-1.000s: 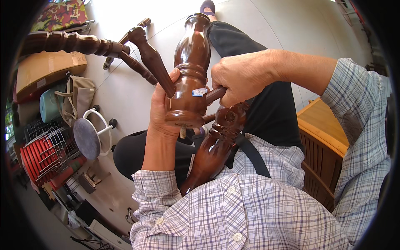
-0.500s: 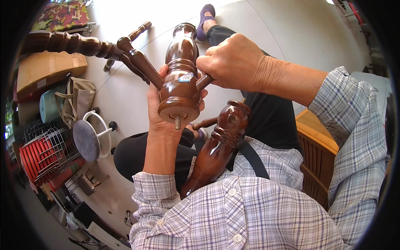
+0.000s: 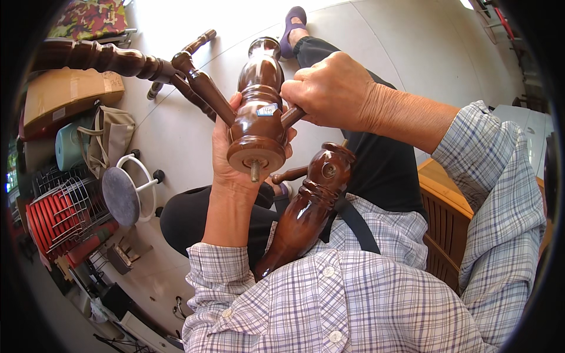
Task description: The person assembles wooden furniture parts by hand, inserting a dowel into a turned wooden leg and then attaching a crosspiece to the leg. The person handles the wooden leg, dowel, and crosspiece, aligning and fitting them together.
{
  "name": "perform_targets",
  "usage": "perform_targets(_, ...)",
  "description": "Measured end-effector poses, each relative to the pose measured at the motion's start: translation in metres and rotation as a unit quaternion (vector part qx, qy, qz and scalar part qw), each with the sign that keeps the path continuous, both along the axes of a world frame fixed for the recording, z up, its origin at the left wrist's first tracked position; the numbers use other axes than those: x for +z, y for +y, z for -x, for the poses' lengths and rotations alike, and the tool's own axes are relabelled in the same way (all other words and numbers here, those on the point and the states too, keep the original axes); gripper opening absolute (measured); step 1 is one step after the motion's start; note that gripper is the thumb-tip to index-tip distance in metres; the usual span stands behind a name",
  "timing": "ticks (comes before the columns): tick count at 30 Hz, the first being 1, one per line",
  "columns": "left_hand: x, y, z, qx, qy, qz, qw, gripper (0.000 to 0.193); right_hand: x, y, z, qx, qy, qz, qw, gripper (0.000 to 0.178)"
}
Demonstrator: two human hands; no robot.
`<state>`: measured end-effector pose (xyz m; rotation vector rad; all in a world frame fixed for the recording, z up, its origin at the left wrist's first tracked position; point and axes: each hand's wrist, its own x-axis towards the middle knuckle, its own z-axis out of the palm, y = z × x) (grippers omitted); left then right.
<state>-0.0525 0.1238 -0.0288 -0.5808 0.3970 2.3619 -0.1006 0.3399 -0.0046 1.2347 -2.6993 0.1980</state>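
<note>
A glossy dark-brown turned wooden post [image 3: 256,130] is held over my lap, its lower end tilted toward me. My left hand [image 3: 223,162] wraps round it from below and behind. From that end sticks a threaded metal bolt [image 3: 255,170]; a small label is stuck on the side. One knobbed wooden peg [image 3: 206,85] juts out to the upper left. At the right side, my right hand [image 3: 335,94] is closed on a second wooden peg [image 3: 292,117], whose inner end meets the post. Another turned post [image 3: 315,194], redder, lies across my lap with a side hole and its own peg [image 3: 291,175].
A long turned wooden pole [image 3: 100,59] extends at the upper left. Along the left are a cardboard box [image 3: 70,97], a beige bag [image 3: 115,138], a round grey stool [image 3: 122,196] and a wire rack [image 3: 59,215] with red items. A wooden cabinet [image 3: 444,217] stands at the right.
The held post has shifted slightly right and down in view, with both hands still on it. The grip on the peg looks the same, and the lap post has hardly moved.
</note>
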Motion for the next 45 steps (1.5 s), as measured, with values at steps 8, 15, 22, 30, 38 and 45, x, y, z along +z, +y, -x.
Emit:
perform_targets(8,-0.003,0.001,-0.001,-0.011,-0.013,0.016,1.0,0.06,-0.001,0.003,-0.002,0.001,-0.012,0.008,1.0,0.021)
perform_targets(15,0.0,0.009,-0.003,0.015,-0.027,0.028,0.999,0.058,-0.001,0.013,0.0,0.026,-0.042,0.014,0.999,0.013)
perform_targets(22,-0.01,0.009,-0.008,0.039,-0.018,0.029,0.999,0.055,0.02,0.024,-0.013,0.037,-0.184,-0.02,0.982,0.022)
perform_targets(30,-0.014,0.006,-0.008,0.025,0.048,0.051,0.997,0.041,0.034,0.023,-0.021,0.026,-0.172,0.082,0.981,0.052)
perform_targets(38,-0.007,-0.006,0.0,-0.02,0.168,0.155,0.973,0.035,0.076,-0.031,0.002,0.164,0.139,-0.021,0.976,0.045)
perform_targets(45,-0.006,-0.022,-0.002,-0.038,0.254,0.267,0.929,0.054,0.071,-0.064,0.011,0.164,0.063,0.028,0.984,0.019)
